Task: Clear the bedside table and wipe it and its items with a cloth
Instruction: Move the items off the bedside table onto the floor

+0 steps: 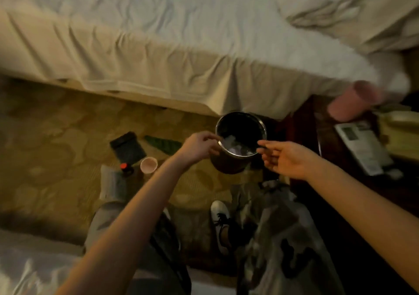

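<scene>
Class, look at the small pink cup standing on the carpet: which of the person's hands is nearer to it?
Left. The left hand is at the bin's left rim, just up-right of the pink cup; the right hand is beyond the bin's far side.

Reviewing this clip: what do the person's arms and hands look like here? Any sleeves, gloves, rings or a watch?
Both forearms are bare, with no sleeve in view. The left hand and right hand wear no gloves, and no watch or wristband shows on either wrist. No ring is visible on the fingers, though the picture is dim and a little blurred, so small jewellery could be missed.

Bin stands between bed and table.
</scene>
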Available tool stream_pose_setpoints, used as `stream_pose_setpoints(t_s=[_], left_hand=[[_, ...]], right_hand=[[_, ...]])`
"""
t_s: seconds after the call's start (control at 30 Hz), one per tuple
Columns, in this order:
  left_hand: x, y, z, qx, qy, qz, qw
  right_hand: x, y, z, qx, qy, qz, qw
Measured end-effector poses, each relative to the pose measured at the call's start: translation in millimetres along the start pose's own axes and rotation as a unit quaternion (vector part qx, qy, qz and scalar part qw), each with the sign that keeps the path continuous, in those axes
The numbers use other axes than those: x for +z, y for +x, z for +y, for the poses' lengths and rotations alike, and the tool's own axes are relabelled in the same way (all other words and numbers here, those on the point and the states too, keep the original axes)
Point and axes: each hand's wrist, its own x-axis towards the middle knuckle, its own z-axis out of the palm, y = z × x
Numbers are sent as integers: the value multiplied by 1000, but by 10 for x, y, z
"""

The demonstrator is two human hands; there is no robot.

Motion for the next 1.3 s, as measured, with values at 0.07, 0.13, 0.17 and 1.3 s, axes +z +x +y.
stream_pose_setpoints(t_s=[0.07, 0.13, 0.17, 1.3], left_hand=[[343, -101, 237, 18, 7, -39, 999], [673, -184, 433, 26, 13, -85, 996], [835, -209, 506, 28, 20, -105, 994], [2853, -136, 393, -78, -415, -115, 899]], right_hand=[[-403, -297, -5, -15, 19, 30, 999], [-769, -581, 22, -25, 35, 57, 997], [-938, -705, 40, -32, 41, 69, 996], [-2311, -277, -20, -53, -234, 324, 915]])
